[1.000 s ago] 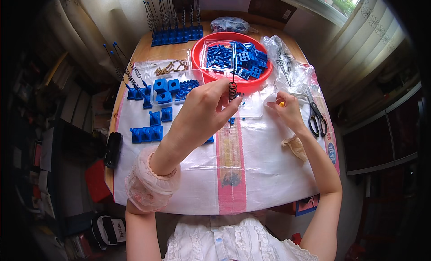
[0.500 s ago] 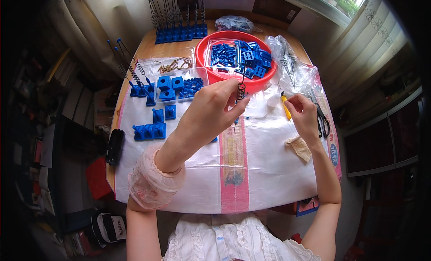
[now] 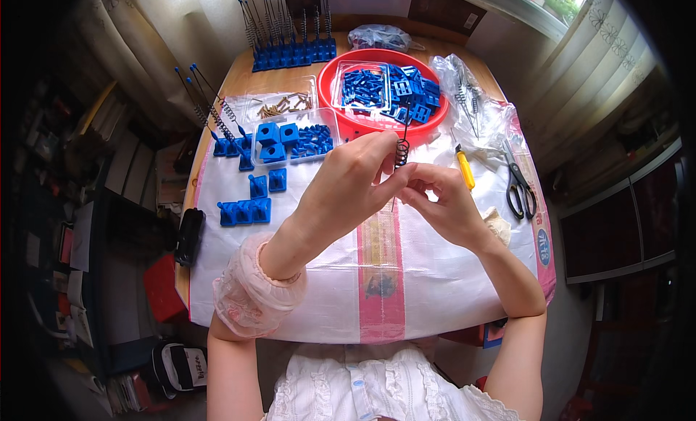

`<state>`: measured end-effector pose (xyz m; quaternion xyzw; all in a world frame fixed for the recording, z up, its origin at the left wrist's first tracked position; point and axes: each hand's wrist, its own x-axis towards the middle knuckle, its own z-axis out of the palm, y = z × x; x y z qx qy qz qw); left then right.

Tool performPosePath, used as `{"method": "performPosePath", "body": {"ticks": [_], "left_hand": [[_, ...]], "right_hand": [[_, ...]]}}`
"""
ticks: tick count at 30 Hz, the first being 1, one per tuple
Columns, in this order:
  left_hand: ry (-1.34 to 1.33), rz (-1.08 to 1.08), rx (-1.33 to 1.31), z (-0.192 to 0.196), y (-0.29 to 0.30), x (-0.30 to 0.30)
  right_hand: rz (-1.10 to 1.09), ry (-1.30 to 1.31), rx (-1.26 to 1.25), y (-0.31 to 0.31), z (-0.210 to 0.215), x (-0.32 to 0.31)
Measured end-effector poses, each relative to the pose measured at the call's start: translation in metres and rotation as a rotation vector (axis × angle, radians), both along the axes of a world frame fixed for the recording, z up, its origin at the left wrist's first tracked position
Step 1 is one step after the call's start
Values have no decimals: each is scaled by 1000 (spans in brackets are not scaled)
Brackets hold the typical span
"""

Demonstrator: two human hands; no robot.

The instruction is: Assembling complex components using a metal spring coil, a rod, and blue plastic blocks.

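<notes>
My left hand (image 3: 353,176) pinches a black coil spring (image 3: 402,153) with straight wire ends, held upright over the middle of the table. My right hand (image 3: 448,203) is closed, its thumb and forefinger meeting my left fingertips at the spring's lower part. Whatever lies between the right fingertips is hidden. Below the hands a thin wire end sticks out. To the left stand joined blue plastic bases (image 3: 244,211) and a single blue base (image 3: 278,180). A clear box (image 3: 336,135) beyond my left hand holds blue cubes and small blue pieces.
Behind the hands stands a red basin (image 3: 324,80) with blue parts. Finished-looking blue stands with springs (image 3: 290,53) fill the back left. On the right lie a yellow-handled tool (image 3: 465,171), scissors (image 3: 519,193), a plastic bag (image 3: 482,120) and a beige cloth (image 3: 497,225).
My right hand has moved left from beside the yellow-handled tool to meet my left hand at the spring. The left hand still holds the spring, slightly farther right.
</notes>
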<state>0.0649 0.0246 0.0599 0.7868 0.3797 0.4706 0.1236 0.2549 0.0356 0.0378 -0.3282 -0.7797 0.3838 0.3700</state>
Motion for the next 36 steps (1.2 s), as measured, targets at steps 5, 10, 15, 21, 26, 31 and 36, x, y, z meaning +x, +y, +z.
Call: {"method": "performPosePath", "body": {"ticks": [5, 10, 15, 21, 26, 31, 36], "left_hand": [[-18, -29, 16, -4, 2, 3], [-160, -74, -185, 0, 2, 2], [191, 121, -429, 7, 3, -23], [588, 126, -419, -19, -20, -42], [493, 228, -459, -50, -31, -51], [468, 247, -450, -58, -28, -59], [407, 240, -242, -49, -25, -35]], "right_hand": [[-13, 3, 48, -1, -1, 1], [-50, 17, 44, 1, -1, 10], [-91, 53, -12, 0, 7, 28], [-115, 89, -62, -13, -3, 47], [-101, 127, -108, -20, -9, 50], [-79, 117, -107, -18, -16, 52], [-126, 172, -150, -19, -17, 53]]}}
